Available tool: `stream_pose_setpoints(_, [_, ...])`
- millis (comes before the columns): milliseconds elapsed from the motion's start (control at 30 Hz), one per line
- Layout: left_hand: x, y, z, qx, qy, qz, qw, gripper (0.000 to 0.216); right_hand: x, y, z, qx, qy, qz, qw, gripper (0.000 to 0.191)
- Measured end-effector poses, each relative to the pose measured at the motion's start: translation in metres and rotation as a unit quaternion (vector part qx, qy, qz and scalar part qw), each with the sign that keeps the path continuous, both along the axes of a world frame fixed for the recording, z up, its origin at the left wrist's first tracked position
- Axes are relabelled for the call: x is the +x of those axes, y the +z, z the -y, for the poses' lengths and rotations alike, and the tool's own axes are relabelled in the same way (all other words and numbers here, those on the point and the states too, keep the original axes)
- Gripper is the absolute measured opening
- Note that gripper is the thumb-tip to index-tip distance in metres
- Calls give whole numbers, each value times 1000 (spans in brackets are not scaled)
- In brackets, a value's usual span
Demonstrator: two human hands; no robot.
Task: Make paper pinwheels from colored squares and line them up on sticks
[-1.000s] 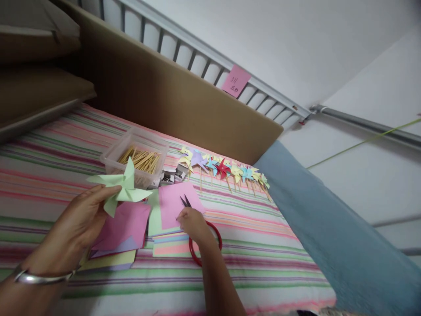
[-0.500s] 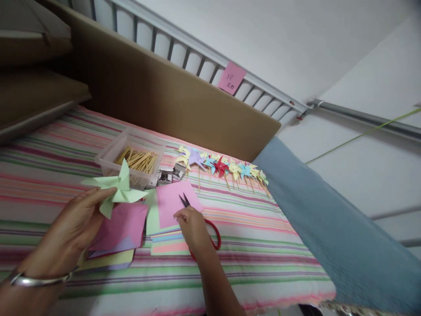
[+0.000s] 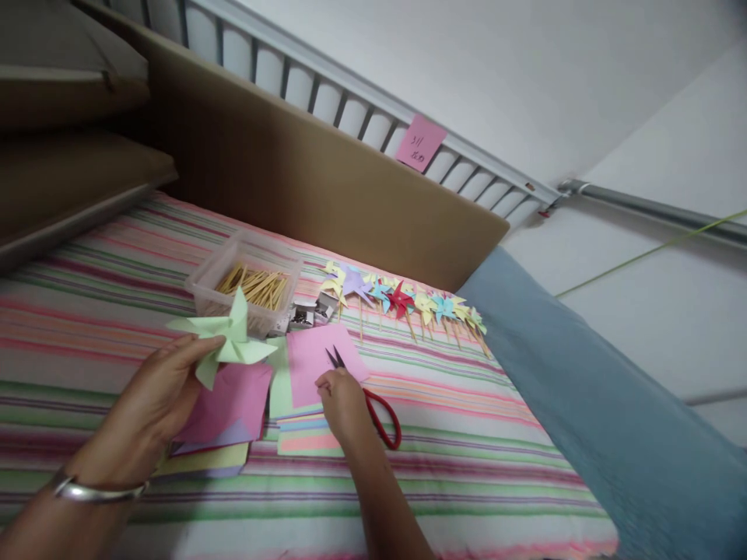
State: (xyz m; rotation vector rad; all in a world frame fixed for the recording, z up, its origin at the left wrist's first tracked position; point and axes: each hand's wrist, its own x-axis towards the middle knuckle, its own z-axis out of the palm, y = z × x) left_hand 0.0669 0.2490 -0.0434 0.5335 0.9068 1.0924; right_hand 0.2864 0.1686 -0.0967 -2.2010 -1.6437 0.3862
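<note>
Your left hand [image 3: 157, 397] pinches a pale green, four-bladed paper pinwheel [image 3: 233, 346] between thumb and fingers, above a pile of pink, purple and yellow paper sheets [image 3: 236, 397]. Your right hand [image 3: 344, 404], fingertips drawn close together, covers the middle of red-handled, dark-bladed scissors [image 3: 340, 361]; whether it grips anything cannot be told. Beyond, a clear plastic box [image 3: 271, 320] of wooden sticks [image 3: 262, 288] sits near multicoloured paper pinwheels [image 3: 401, 300].
</note>
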Motion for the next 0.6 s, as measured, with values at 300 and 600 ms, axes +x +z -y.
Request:
stream_pose_setpoints(300, [11,-9,9,22,-14,-19,999,22,-1,-4,-2,29,-8,-12,999,24])
stream_pose_setpoints(600, [18,-15,11,15,-6,-39,999,26,-16,35,10,114,-14,-201,973,11])
